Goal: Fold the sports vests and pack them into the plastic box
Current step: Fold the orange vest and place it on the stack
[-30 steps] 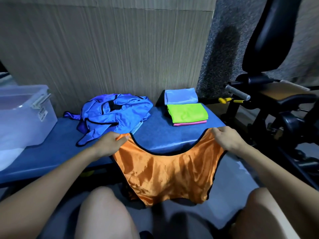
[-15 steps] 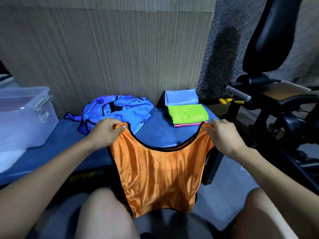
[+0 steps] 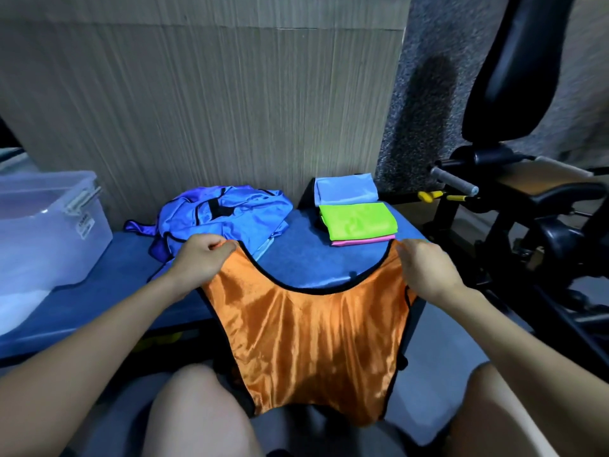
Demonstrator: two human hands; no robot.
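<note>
Since 0.5 s ago both hands moved apart, so the orange vest (image 3: 309,338) is stretched wider. It hangs w/ its neckline over the blue bench (image 3: 313,258) and its lower part off the front edge, between the knees. Plastic box (image 3: 49,232) sits at far left on the bench. Blue vest pile (image 3: 224,219) lies behind the left hand (image 3: 201,258), folded stack (image 3: 356,212) at back right. Left hand pinches the left shoulder strap; right hand (image 3: 425,268) grips the right strap.

Left grip (image 3: 201,258), right grip (image 3: 425,270) pinching, arms extended forward.
</note>
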